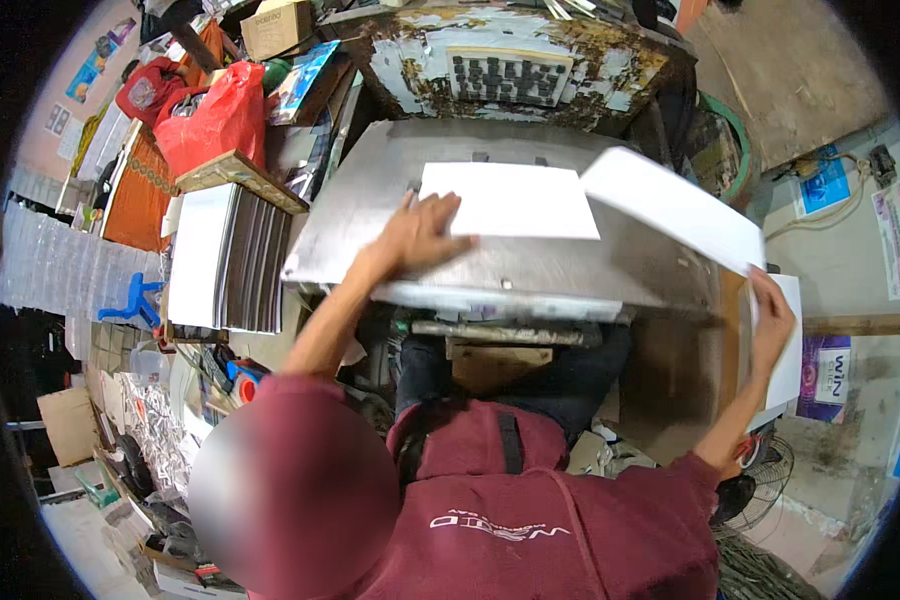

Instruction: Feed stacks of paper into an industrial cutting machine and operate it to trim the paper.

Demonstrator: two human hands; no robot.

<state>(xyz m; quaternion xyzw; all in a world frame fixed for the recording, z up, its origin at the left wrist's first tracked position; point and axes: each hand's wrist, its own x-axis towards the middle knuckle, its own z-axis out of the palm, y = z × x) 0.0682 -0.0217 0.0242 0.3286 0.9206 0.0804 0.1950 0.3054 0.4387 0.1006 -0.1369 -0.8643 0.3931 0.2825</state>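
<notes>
A blank white sheet [515, 203] lies flat on the grey metal table [370, 170]. My left hand [425, 232] rests at its left edge, fingers spread, gripping nothing. Out to the right, my right hand [770, 310] pinches the near corner of another white sheet [670, 205]. That second sheet slants up over the right side of the table, its far end close to the right edge of the flat sheet. More white paper [788, 345] sits just beside and below my right hand. Small dark stops [481, 157] stand along the flat sheet's far edge.
A tall stack of sheets [225, 258] stands left of the table, with a red plastic bag [215, 120] behind it. Across the far side is a machine body with peeling paint [400, 65]. A wire fan [770, 480] stands low on the right. Clutter [150, 420] covers the lower left.
</notes>
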